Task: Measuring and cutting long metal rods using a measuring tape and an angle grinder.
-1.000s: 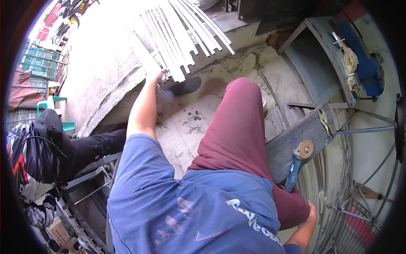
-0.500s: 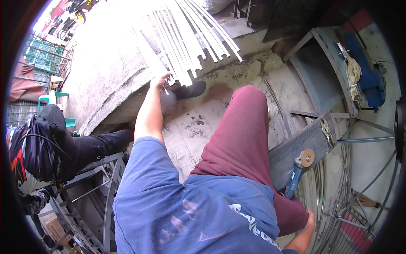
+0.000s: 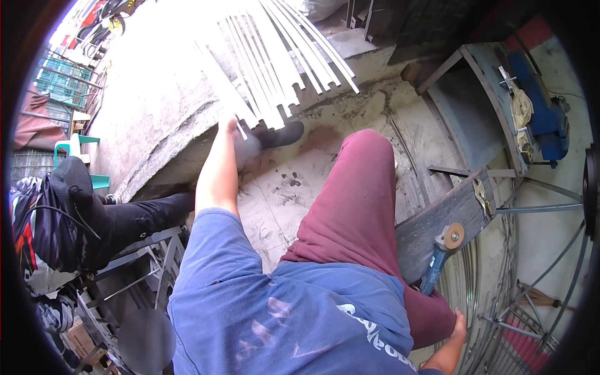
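Note:
My left hand [image 3: 229, 123] is at the near end of a bundle of pale metal tubes [image 3: 270, 115]. It is closed around the leftmost tube [image 3: 232, 94], though glare and the tube hide most of its fingers. My right hand [image 3: 460, 324] rests against the outside of my right leg in maroon trousers. Only part of that hand shows, and its fingers are mostly hidden. Beside the same leg, an angle grinder [image 3: 435, 265] with a round tan disc [image 3: 454, 235] leans against a dark plank [image 3: 415, 232].
Metal frames [image 3: 164, 259] stand at the left, beside black clothing [image 3: 134, 223] shaped like a leg. A concrete ledge [image 3: 169, 147] runs below the tubes. At the right are a metal stand [image 3: 465, 62], a blue machine [image 3: 550, 134] and long rods [image 3: 469, 281] on the floor.
My left hand has shifted slightly left and toward me. The leftmost tube's end now reaches a little nearer to me. My right hand and the grinder are almost unmoved.

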